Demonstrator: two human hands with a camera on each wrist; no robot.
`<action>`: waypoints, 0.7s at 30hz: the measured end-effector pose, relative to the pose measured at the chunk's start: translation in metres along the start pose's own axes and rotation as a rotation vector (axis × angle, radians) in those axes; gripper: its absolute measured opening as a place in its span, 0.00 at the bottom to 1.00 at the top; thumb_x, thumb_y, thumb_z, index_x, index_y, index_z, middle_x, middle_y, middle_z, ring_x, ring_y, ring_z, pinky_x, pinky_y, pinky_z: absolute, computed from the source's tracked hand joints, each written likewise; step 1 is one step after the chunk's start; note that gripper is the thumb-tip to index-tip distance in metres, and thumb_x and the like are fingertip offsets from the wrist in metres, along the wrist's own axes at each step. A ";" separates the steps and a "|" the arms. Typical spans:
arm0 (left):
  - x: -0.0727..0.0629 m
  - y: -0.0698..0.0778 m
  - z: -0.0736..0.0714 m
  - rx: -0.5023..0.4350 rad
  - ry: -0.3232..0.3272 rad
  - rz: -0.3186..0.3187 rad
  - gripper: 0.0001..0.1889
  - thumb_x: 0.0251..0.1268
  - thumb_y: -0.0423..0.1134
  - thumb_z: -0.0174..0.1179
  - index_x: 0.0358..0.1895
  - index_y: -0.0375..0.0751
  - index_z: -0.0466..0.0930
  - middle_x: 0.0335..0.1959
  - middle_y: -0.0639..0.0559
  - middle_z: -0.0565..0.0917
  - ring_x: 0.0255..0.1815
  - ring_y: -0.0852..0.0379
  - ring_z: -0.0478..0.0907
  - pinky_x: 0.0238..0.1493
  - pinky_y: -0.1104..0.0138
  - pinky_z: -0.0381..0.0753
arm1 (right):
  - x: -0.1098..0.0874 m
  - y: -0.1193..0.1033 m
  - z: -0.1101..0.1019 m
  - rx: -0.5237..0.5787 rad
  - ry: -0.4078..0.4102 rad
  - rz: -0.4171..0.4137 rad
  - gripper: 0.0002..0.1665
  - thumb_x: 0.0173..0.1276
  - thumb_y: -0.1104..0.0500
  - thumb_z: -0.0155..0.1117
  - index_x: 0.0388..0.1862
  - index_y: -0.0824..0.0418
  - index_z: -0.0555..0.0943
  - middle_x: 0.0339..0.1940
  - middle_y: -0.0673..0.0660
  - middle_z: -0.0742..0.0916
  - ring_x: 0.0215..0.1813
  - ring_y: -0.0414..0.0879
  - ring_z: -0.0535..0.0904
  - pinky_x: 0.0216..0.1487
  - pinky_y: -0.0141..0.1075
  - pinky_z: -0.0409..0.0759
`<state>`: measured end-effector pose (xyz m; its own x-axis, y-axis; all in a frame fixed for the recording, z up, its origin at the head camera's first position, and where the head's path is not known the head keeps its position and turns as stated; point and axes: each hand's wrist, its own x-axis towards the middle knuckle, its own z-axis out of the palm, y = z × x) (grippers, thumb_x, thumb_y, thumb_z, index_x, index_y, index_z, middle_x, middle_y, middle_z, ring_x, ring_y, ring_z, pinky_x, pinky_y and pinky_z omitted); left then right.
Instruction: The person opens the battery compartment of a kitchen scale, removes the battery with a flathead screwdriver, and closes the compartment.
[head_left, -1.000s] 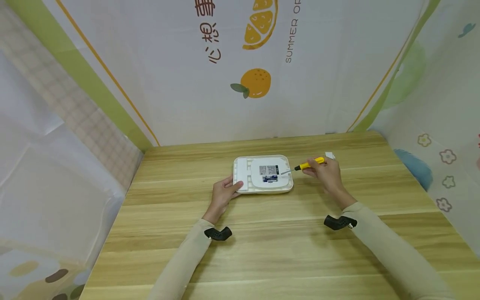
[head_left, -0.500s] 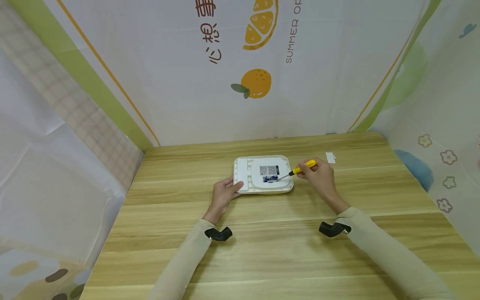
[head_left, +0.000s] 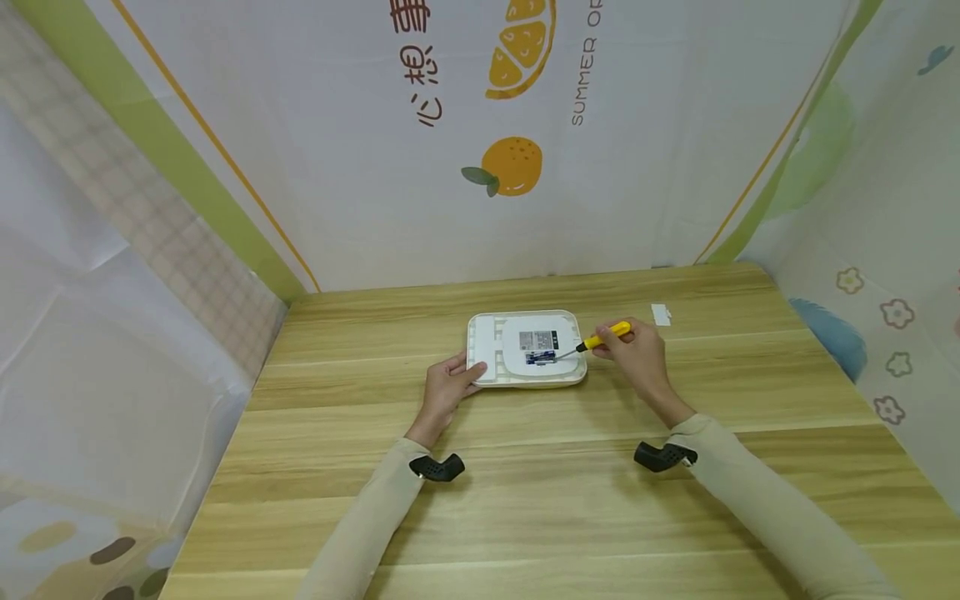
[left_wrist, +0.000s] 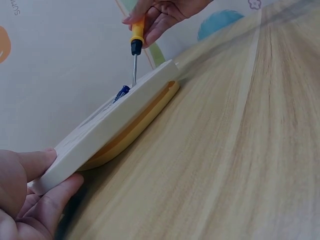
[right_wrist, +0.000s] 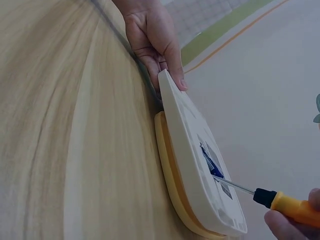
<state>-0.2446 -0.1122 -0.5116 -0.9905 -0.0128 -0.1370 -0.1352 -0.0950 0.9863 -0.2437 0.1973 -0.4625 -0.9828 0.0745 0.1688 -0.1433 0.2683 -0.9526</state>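
A white, rounded rectangular device (head_left: 489, 333) lies with its labelled face up, a yellow part (left_wrist: 131, 135) beneath it. Its small battery compartment is uncovered and holds blue batteries (head_left: 540, 357); in the left wrist view the end of one battery (left_wrist: 122, 92) stands above the surface. My left hand (head_left: 448, 385) grips the device's near left corner, thumb on top and fingers below. In my right hand (head_left: 637, 350) is a screwdriver (head_left: 609, 334) with a yellow handle and black collar, pinched by the handle. Its metal tip meets the right end of the batteries.
A small white plastic cover (head_left: 661, 315) lies on the wooden table (head_left: 540, 517), behind and right of the right hand. Printed cloth (head_left: 360, 183) hangs along the back and both sides of the table.
My right hand has moved left and slightly toward me, bringing the screwdriver tip from beside the label to the batteries' right end. The small white cover came into fuller view. My left hand stays put.
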 end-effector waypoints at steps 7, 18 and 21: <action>0.000 0.000 0.003 -0.008 0.003 0.000 0.27 0.68 0.29 0.67 0.68 0.22 0.71 0.54 0.28 0.84 0.44 0.50 0.89 0.41 0.67 0.90 | 0.004 -0.004 0.002 -0.140 0.003 -0.061 0.18 0.76 0.58 0.65 0.48 0.76 0.81 0.42 0.73 0.88 0.38 0.62 0.90 0.37 0.38 0.90; 0.000 0.000 0.001 0.001 -0.009 0.003 0.27 0.68 0.29 0.67 0.67 0.22 0.71 0.53 0.28 0.84 0.42 0.52 0.89 0.40 0.67 0.90 | -0.005 -0.021 0.019 -0.433 0.066 -0.262 0.12 0.72 0.60 0.69 0.40 0.71 0.83 0.31 0.65 0.89 0.29 0.53 0.86 0.28 0.38 0.87; 0.001 0.002 0.001 -0.012 -0.014 0.007 0.28 0.67 0.28 0.67 0.67 0.21 0.71 0.53 0.26 0.83 0.41 0.52 0.89 0.40 0.67 0.90 | -0.005 -0.018 0.018 -0.366 0.064 -0.203 0.14 0.73 0.60 0.68 0.43 0.72 0.82 0.35 0.68 0.89 0.32 0.57 0.88 0.29 0.33 0.88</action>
<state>-0.2459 -0.1119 -0.5098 -0.9916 0.0006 -0.1292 -0.1285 -0.1071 0.9859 -0.2387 0.1754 -0.4510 -0.9282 0.0413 0.3697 -0.2709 0.6062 -0.7477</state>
